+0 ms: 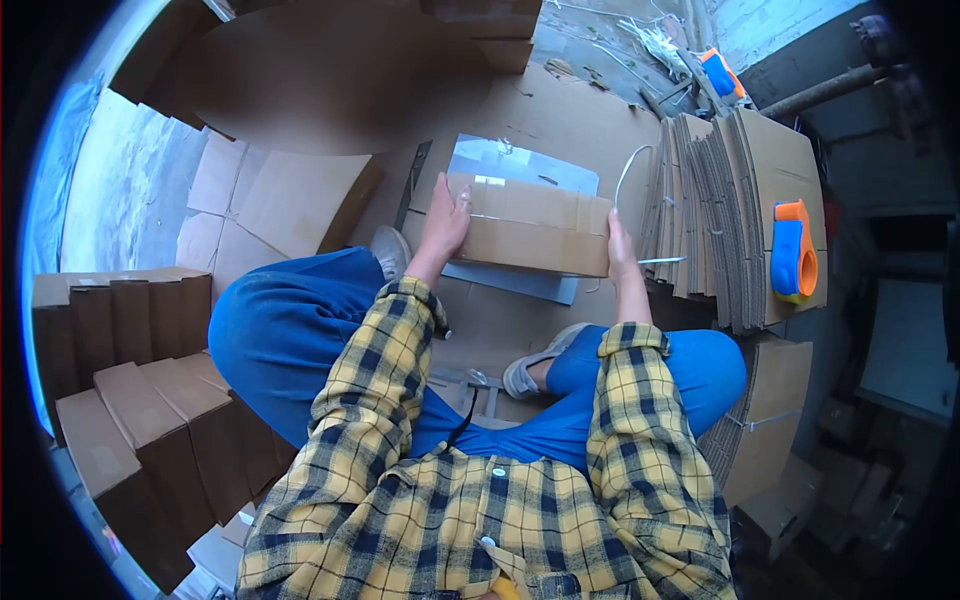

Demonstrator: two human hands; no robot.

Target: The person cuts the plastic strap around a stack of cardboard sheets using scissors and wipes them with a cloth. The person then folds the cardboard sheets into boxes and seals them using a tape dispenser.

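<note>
A closed cardboard box (pixel 535 228), long and narrow, is held level between my two hands. My left hand (pixel 447 222) presses on its left end, the thumb near the top edge. On the right end lies my right hand (pixel 621 250), fingers along the side. Shiny clear tape shows on the box's upper left part. Beneath the box is a light blue-grey sheet (pixel 575 180), which rests on flat cardboard. A thin white strap (pixel 628 176) curves up beside my right hand, and a white piece sticks out to its right.
Flattened cardboard sheets (pixel 730 210) stand stacked at the right, with a blue and orange tape dispenser (pixel 793 252) on them. Another dispenser (pixel 722 75) is at the upper right. Brown boxes (pixel 165 410) stand in rows at the left. The top is blurred.
</note>
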